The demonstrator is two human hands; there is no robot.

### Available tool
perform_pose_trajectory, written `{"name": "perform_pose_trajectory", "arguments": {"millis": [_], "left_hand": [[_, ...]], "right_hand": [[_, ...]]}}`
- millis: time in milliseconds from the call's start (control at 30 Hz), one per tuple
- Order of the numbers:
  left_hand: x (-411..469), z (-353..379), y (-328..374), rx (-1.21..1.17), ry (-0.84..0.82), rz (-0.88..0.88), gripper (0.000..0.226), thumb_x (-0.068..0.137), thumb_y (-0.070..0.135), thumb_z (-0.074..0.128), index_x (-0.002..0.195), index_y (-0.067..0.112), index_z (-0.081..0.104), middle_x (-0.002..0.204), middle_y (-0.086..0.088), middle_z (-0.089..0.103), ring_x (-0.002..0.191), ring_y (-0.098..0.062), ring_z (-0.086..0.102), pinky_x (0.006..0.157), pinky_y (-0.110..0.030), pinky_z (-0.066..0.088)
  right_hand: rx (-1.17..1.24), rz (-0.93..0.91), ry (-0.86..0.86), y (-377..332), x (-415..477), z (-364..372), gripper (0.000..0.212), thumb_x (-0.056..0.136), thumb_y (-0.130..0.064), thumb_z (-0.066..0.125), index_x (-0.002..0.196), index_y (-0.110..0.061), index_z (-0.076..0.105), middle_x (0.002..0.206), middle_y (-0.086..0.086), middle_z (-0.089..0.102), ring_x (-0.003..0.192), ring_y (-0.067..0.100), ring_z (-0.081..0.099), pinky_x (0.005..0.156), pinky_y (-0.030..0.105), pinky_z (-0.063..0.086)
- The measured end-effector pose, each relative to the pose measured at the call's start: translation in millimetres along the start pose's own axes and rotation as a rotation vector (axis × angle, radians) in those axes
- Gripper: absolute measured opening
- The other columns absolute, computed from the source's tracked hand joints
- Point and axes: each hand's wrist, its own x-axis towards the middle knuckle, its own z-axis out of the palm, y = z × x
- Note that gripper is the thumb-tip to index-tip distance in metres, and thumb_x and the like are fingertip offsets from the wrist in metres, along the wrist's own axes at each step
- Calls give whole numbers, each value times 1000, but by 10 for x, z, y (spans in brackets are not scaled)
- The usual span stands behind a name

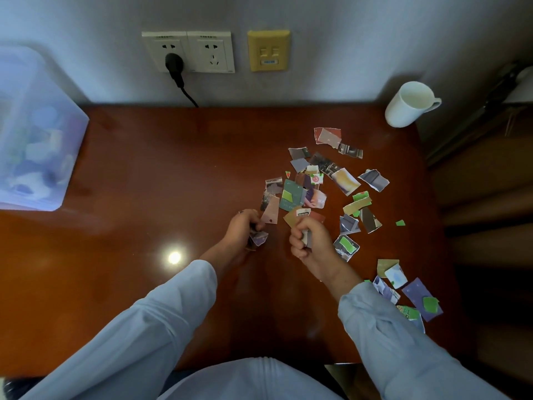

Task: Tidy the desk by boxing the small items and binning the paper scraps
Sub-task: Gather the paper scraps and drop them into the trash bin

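Pale blue sleeves (161, 310) are reaching forward from the bottom of the view over a glossy reddish-brown desk (161, 174). The left hand (245, 226) is curling its fingers around a small bunch of paper scraps, a purplish piece (258, 238) sticking out below the fist. The right hand (310, 241) is clenching around more scraps, with a grey edge showing between its fingers. Loose torn paper scraps (294, 194) are lying scattered across the right half of the desk, from just beyond both hands out toward the right edge. A translucent plastic storage box (37, 134) with small items inside is sitting at the far left. A white mug (406, 106) is standing in the far right corner. A black plug (174, 64) is sitting in a wall socket (165, 50) above the desk.
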Motion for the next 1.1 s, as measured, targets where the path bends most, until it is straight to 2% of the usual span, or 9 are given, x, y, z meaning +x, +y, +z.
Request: {"name": "perform_pose_trajectory", "arguments": {"millis": [100,233,433,667,833,1000,1100], "left_hand": [[-83,-26,-6,-91,-62,-9,24,88,4,31,67,16,32,57,1,32,44,-12,28,43,-24,27],[-220,-95,-78,-149,-86,18,23,89,17,40,67,17,39,53,3,34,41,-13,28,41,-20,26],[-543,-269,-351,-351,-50,90,29,93,29,42,66,21,38,53,5,34,39,-12,29,39,-20,27],[-1032,-679,-684,-594,16,150,31,93,31,42,64,20,36,51,4,34,35,-12,30,35,-15,25],[-1297,-1193,-821,-697,69,206,32,94,31,43,65,17,39,50,3,36,34,-12,33,35,-15,30],[-1516,-1961,-891,-773,119,274,26,78,36,59,66,18,45,53,4,39,40,-12,35,42,-22,30],[-1663,-2490,-899,-822,125,304,26,77,39,59,65,19,47,54,5,39,40,-11,36,40,-19,29]], "right_hand": [[74,28,-85,-27,-48,51,17,86,-6,37,72,-14,45,52,-1,33,37,8,28,37,16,16],[100,30,-164,-31,-147,112,19,87,-10,37,71,-13,46,52,0,36,36,9,29,38,15,15],[-60,114,-286,125,-350,246,22,89,-14,37,68,-14,44,49,0,38,33,8,28,36,12,15],[-248,232,-351,537,-602,556,26,89,-14,35,64,-16,41,48,-1,38,34,9,28,36,14,13],[-355,296,-398,872,-725,988,25,87,-14,36,62,-16,41,50,0,38,34,10,29,36,14,14],[-470,348,-455,1390,-771,1686,25,87,-16,38,62,-16,42,52,0,39,35,10,30,34,15,16],[-519,398,-502,1756,-792,2150,25,88,-17,39,63,-15,43,52,0,41,36,10,31,34,14,17]]}}
